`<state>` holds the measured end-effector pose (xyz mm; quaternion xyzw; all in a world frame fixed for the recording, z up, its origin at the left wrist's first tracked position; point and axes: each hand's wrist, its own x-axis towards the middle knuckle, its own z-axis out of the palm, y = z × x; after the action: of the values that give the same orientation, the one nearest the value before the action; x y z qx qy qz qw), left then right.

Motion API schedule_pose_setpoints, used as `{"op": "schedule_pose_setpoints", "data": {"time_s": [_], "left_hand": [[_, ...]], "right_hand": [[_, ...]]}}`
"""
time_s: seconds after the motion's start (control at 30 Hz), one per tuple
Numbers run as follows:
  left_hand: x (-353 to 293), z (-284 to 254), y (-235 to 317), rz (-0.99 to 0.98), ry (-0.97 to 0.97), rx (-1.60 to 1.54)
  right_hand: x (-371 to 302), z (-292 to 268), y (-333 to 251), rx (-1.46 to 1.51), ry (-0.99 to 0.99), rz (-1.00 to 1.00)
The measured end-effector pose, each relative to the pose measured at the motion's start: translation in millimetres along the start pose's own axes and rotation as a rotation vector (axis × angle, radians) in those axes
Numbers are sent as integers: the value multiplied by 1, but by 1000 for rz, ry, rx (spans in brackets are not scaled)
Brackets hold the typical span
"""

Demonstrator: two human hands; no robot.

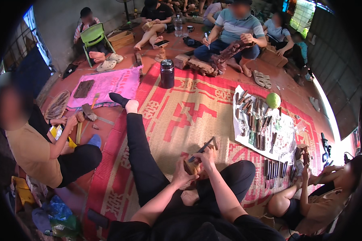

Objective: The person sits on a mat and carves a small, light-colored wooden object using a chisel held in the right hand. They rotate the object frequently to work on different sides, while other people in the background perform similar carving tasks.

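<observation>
My left hand [183, 175] is wrapped round a small brown wood block [192, 166] in front of my lap. Close beside it, my right hand [205, 157] grips a slim dark long-handled tool [207, 143]. One end of the tool lies over the block and the other points away to the upper right. Its exact kind is hard to make out. Both hands are between my legs, the left leg stretched forward and the right one bent. The fingers partly hide the block.
I sit on a red and tan woven mat [205, 108]. To the right, many hand tools lie on a white sheet [283, 150], with a green round fruit [273, 100] and a row of dark-handled tools [274, 168]. A dark thermos [167, 74] stands ahead. People sit around, several handling wood.
</observation>
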<state>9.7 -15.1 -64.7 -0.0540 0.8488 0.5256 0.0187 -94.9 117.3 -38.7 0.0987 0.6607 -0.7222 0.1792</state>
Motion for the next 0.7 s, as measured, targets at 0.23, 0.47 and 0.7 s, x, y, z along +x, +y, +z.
{"op": "schedule_pose_setpoints", "data": {"time_s": [0.23,0.47,0.7], "left_hand": [[-2,3,1,21,10,-14],[-5,6,5,60,23,80],[-4,8,4,55,19,112]], "right_hand": [[-1,-2,-1,-105,27,-103],[-3,-10,-1,-128,65,-76],[-10,-8,-3,-85,55,-8]]}}
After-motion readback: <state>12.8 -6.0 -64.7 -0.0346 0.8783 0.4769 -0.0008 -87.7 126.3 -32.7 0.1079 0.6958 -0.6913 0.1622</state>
